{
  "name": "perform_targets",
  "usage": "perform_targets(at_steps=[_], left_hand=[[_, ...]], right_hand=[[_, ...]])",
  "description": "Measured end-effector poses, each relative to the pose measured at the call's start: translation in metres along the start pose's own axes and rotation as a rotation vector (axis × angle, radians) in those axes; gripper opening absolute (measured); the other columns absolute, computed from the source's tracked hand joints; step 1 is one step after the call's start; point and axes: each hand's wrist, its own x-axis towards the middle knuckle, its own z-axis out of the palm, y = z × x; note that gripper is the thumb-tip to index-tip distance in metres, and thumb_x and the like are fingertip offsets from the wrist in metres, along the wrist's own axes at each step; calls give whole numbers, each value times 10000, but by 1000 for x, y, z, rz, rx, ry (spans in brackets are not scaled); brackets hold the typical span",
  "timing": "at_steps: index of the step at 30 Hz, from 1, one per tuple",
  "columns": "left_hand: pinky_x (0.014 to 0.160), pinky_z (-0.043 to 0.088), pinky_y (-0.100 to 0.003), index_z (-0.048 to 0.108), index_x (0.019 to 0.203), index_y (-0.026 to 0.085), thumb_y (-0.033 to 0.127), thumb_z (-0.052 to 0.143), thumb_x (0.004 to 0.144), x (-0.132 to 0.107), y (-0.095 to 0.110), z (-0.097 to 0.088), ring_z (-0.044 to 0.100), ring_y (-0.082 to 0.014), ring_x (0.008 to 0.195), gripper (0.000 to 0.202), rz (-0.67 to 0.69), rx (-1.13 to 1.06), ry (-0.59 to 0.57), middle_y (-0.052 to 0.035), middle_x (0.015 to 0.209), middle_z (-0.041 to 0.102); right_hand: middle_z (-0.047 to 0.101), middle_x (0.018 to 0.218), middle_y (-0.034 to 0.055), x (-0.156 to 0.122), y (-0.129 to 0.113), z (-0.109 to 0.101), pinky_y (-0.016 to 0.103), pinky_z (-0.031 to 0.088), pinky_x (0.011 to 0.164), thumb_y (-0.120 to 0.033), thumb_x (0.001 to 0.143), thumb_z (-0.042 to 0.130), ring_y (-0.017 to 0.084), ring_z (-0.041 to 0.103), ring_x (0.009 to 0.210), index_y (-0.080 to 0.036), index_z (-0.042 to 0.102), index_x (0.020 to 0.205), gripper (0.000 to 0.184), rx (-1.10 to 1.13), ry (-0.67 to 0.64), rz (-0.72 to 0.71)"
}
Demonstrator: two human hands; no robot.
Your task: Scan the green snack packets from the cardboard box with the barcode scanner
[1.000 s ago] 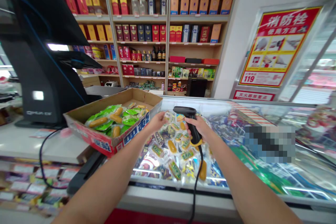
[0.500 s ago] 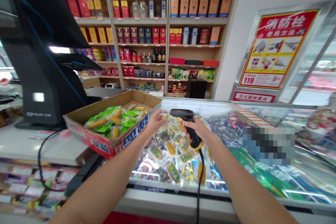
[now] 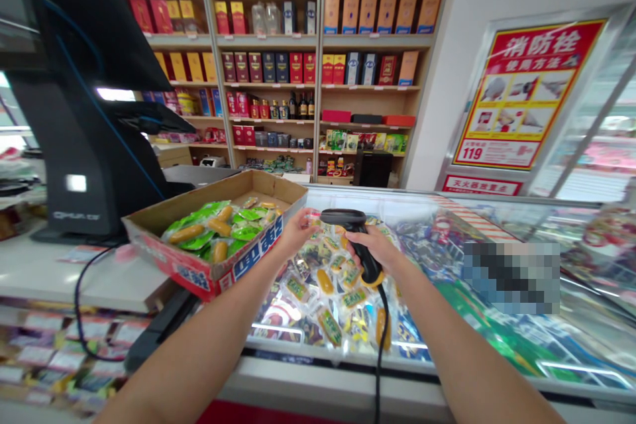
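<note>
My right hand (image 3: 378, 246) is wrapped round the handle of a black barcode scanner (image 3: 354, 233) with a yellow band and a black cable hanging down. The scanner's head points left. My left hand (image 3: 297, 230) pinches a small clear snack packet (image 3: 312, 217) right in front of the scanner head. Both hands hover over a pile of small yellow-and-green snack packets (image 3: 325, 291) lying on the glass lid of a chest freezer (image 3: 432, 225). Left of my left hand, a cardboard box (image 3: 199, 265) holds green sausage packets (image 3: 213, 232).
A black point-of-sale terminal (image 3: 84, 146) stands on the white counter (image 3: 59, 271) at the left, its cable looping down. Shelves of boxed goods and bottles (image 3: 293, 79) fill the back wall. A red fire-hydrant poster (image 3: 527, 93) hangs on the right.
Both hands have risen slightly and drawn closer together; the left hand has brought the small packet up to the scanner head. The view has shifted a little.
</note>
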Motion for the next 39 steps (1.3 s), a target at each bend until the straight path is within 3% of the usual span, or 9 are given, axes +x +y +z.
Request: perform_targets(at_steps=[7, 12, 17, 23, 27, 30, 32, 35, 39], left_hand=[[634, 549, -306, 569, 1038, 184, 309, 777, 558, 5, -6, -3, 669, -184, 728, 538, 46, 87, -5, 17, 746, 637], [821, 510, -306, 631, 923, 141, 189, 713, 621, 9, -7, -3, 650, -164, 811, 316, 218, 253, 45, -35, 834, 690], [860, 500, -315, 625, 1033, 168, 158, 574, 744, 1, 14, -2, 633, -183, 928, 294, 394, 425, 174, -60, 984, 691], [1014, 413, -389, 630, 1071, 197, 148, 489, 812, -13, 51, -18, 569, -228, 1104, 299, 726, 656, 573, -91, 1104, 654], [1104, 315, -429, 601, 1163, 194, 101, 455, 814, -12, 63, -35, 490, -251, 1250, 390, 756, 623, 926, -122, 1244, 586], [1167, 199, -438, 532, 1279, 178, 72, 435, 820, -11, 66, -43, 307, -249, 1411, 481, 782, 541, 1059, -149, 1450, 421], [1184, 147, -449, 504, 1313, 175, 75, 429, 834, -13, 68, -44, 215, -245, 1454, 495, 795, 517, 1070, -149, 1507, 346], [1187, 139, -452, 512, 1304, 179, 89, 412, 855, -16, 69, -40, 217, -241, 1453, 469, 829, 528, 1011, -142, 1512, 338], [1142, 284, -410, 570, 1215, 167, 93, 393, 858, -13, 54, -25, 405, -223, 1344, 405, 836, 638, 691, -143, 1391, 481]], right_hand=[[569, 490, -14, -2, -1, 1, 236, 444, 368, -424, 654, 712, 103, 502, 359, -167, 547, 635, 307, -7, 0, -2], [573, 506, -20, -2, 1, 2, 230, 428, 350, -430, 647, 727, 104, 501, 364, -167, 556, 691, 316, -8, 2, -22], [578, 511, -24, 2, -3, 9, 219, 421, 342, -423, 636, 739, 100, 499, 367, -171, 555, 705, 320, 30, 55, -13], [583, 490, -13, 20, -38, 42, 224, 428, 348, -360, 668, 709, 106, 499, 357, -162, 583, 724, 242, 17, -32, -39], [590, 490, -17, 38, -62, 73, 211, 434, 345, -330, 682, 692, 105, 507, 365, -164, 592, 758, 208, 23, -99, -70], [594, 491, -16, 47, -71, 89, 203, 437, 348, -327, 687, 688, 103, 512, 367, -167, 584, 764, 206, 18, -148, -54], [597, 492, -14, 48, -72, 93, 202, 439, 347, -325, 687, 689, 103, 512, 366, -165, 580, 764, 208, 14, -159, -44], [594, 489, -13, 43, -68, 86, 205, 435, 341, -322, 693, 685, 104, 509, 360, -161, 585, 763, 203, 19, -137, -48], [590, 499, -13, 28, -56, 58, 209, 433, 344, -307, 704, 685, 101, 505, 359, -155, 596, 763, 186, 63, -36, -24]])
